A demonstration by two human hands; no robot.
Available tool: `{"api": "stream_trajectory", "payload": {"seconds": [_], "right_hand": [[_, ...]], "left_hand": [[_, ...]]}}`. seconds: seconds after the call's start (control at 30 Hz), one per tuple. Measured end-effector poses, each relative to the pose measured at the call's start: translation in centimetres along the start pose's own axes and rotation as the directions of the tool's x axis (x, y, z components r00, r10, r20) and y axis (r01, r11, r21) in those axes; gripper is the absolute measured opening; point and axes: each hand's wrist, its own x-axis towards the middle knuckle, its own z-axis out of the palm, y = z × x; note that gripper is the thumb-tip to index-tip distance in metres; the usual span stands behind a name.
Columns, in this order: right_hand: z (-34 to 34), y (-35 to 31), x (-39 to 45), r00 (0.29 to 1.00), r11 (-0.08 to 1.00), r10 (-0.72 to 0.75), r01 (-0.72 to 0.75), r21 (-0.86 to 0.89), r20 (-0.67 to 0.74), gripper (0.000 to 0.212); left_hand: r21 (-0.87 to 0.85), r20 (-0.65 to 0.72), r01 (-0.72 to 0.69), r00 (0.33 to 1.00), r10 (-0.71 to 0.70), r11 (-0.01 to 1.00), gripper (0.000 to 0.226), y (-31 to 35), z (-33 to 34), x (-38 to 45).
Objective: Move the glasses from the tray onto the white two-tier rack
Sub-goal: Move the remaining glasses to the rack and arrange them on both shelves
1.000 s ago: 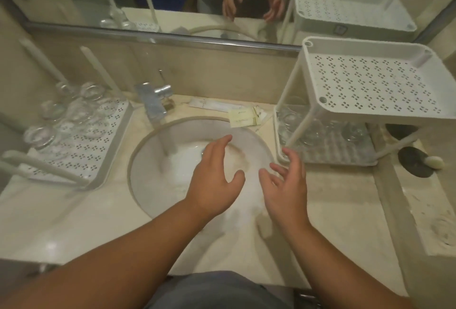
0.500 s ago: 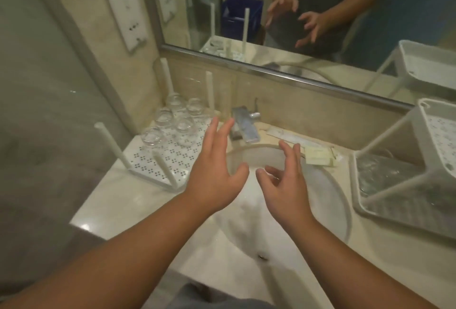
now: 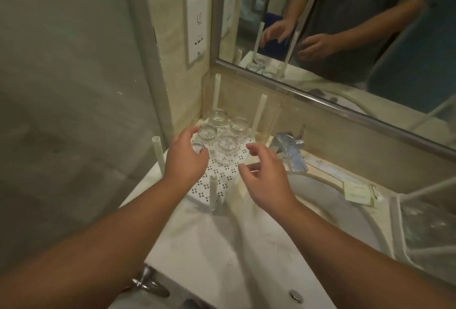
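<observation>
The glasses [image 3: 227, 147] stand in a tight group at the far end of the perforated tray [image 3: 217, 180], which I take as my landmark. I judge them light, stiff, smooth and easy to break, so I would take each one around its side wall, not at the rim. My left hand [image 3: 187, 158] reaches over the tray's left side with fingers curled near the nearest glass [image 3: 197, 147]; whether it grips yet, I cannot tell. My right hand [image 3: 264, 175] hovers at the tray's right edge, half open, holding nothing.
</observation>
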Motion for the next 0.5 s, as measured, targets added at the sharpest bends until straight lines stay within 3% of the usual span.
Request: {"api": "stream_trajectory", "payload": {"seconds": [0.13,0.27,0.5], "right_hand": [[0.9,0.3,1.9,0.998,0.996,0.034,-0.029,-0.081,0.052,0.041],[1.9,0.4,3.0,0.996,0.994,0.053,-0.044,-0.102,0.078,0.041],[2.9,0.5,2.7,0.988,0.993,0.048,-0.031,-0.117,0.147,0.044]], "left_hand": [[0.169,0.109,0.083,0.989,-0.103,0.982,0.073,-3.0,0.9,1.6],[0.232,0.166,0.127,0.972,-0.168,0.964,0.09,-4.7,2.0,2.5],[0.21,0.158,0.115,0.976,-0.15,0.971,0.089,-6.2,3.1,2.8]]}}
